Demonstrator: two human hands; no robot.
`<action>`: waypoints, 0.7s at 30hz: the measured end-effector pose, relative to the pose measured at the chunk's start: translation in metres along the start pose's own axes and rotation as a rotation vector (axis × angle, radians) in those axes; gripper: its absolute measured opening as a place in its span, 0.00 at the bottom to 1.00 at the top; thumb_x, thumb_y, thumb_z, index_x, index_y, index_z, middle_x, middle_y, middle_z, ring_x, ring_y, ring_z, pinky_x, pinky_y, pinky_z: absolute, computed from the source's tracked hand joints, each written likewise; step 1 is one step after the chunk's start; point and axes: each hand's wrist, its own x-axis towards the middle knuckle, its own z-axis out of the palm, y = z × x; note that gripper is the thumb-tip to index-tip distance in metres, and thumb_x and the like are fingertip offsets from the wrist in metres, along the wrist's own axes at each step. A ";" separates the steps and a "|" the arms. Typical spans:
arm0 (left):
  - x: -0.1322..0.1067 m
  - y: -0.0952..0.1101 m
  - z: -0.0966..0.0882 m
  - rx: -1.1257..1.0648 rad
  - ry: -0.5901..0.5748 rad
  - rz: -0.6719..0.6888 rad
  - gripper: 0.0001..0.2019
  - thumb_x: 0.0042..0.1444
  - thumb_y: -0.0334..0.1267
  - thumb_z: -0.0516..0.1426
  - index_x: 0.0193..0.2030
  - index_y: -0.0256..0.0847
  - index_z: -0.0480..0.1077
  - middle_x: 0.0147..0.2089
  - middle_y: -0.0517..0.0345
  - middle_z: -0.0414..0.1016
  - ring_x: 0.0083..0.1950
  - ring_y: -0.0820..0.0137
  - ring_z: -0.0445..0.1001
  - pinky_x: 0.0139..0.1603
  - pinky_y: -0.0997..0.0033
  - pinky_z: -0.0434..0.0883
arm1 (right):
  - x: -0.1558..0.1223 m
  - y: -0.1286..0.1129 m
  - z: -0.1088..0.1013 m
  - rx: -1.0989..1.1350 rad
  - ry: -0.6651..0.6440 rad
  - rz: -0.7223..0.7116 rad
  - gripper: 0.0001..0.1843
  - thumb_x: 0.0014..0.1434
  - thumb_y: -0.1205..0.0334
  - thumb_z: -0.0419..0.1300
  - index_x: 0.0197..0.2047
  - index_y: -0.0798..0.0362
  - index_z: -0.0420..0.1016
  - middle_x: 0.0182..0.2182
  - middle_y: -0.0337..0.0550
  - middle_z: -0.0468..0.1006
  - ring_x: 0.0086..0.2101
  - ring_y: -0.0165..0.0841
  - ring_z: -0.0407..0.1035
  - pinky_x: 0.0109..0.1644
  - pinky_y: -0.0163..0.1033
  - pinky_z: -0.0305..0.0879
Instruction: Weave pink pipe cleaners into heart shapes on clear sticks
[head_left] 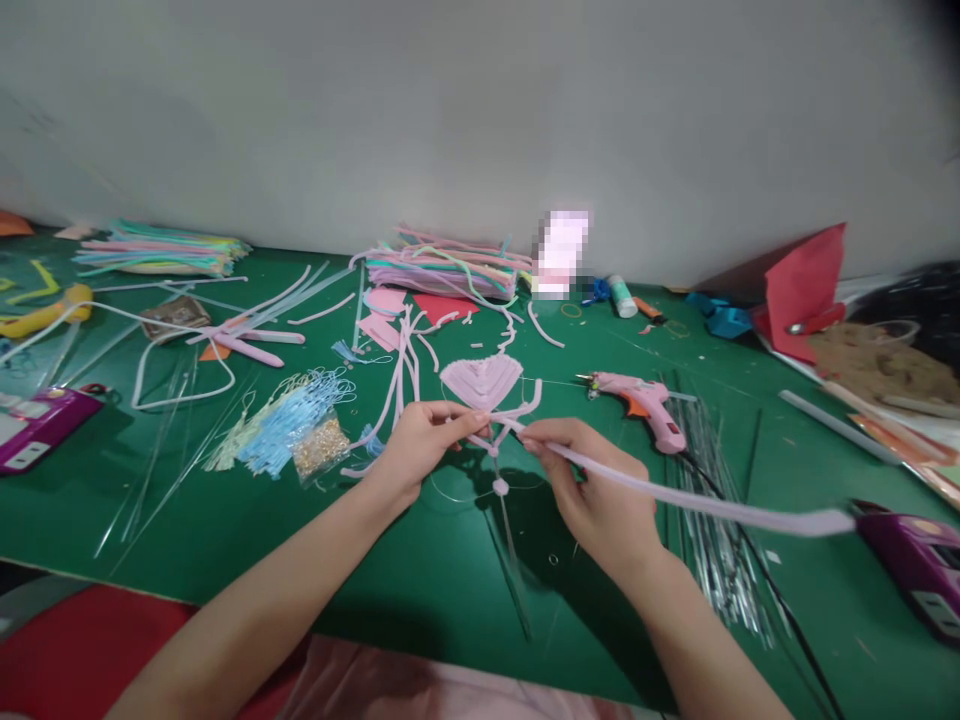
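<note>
My left hand (412,450) pinches the lower tip of a pale pink heart-shaped piece (482,380) made of folded fuzzy pipe cleaner. A long pink pipe cleaner (697,502) is gripped between thumb and fingers of my right hand (600,495); its short end crosses below the heart, and its long end sweeps out to the right. Under the crossing hang a pink knot and a small pink bead-like lump (500,487) on a clear rod (514,570). Just right of the heart lies a pink glue gun (637,397).
Bundles of coloured pipe cleaners (442,270) lie along the wall. Blue tassels (289,425) and a bag of gold bits (321,448) are at left, clear sticks (712,520) and a black cord at right. Purple power strips (919,570) sit at both sides.
</note>
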 end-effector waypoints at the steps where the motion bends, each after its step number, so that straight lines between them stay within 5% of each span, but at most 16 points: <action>1: -0.001 0.000 0.001 0.015 -0.001 0.000 0.11 0.46 0.44 0.65 0.30 0.38 0.79 0.31 0.53 0.80 0.34 0.70 0.73 0.33 0.73 0.64 | 0.000 -0.003 0.000 -0.016 -0.021 -0.035 0.08 0.63 0.69 0.53 0.40 0.49 0.71 0.33 0.43 0.80 0.33 0.34 0.75 0.37 0.36 0.69; 7: -0.004 0.000 0.006 0.053 -0.073 -0.010 0.10 0.43 0.42 0.66 0.23 0.36 0.76 0.22 0.57 0.75 0.27 0.72 0.70 0.29 0.73 0.63 | 0.022 -0.019 -0.001 -0.153 -0.260 -0.175 0.12 0.59 0.75 0.51 0.39 0.51 0.73 0.32 0.45 0.78 0.34 0.36 0.72 0.33 0.37 0.64; 11: -0.007 0.002 0.006 0.114 -0.198 -0.069 0.10 0.44 0.42 0.65 0.24 0.37 0.75 0.26 0.54 0.77 0.29 0.68 0.74 0.26 0.73 0.63 | 0.049 -0.018 -0.004 -0.183 -0.437 -0.152 0.09 0.59 0.73 0.53 0.35 0.52 0.72 0.29 0.43 0.77 0.29 0.33 0.70 0.27 0.35 0.59; 16: -0.010 0.008 0.006 0.106 -0.242 -0.136 0.11 0.45 0.43 0.65 0.28 0.36 0.74 0.29 0.52 0.78 0.30 0.68 0.76 0.26 0.74 0.66 | 0.072 -0.016 -0.019 0.091 -0.389 0.016 0.06 0.61 0.63 0.57 0.33 0.52 0.74 0.30 0.39 0.77 0.27 0.28 0.69 0.29 0.33 0.63; 21: -0.009 0.008 0.008 0.130 -0.265 -0.187 0.10 0.46 0.40 0.65 0.30 0.34 0.75 0.29 0.51 0.79 0.30 0.69 0.76 0.26 0.74 0.67 | 0.080 -0.014 -0.032 0.394 -0.317 0.225 0.11 0.61 0.57 0.58 0.45 0.53 0.71 0.29 0.40 0.79 0.24 0.28 0.70 0.26 0.34 0.66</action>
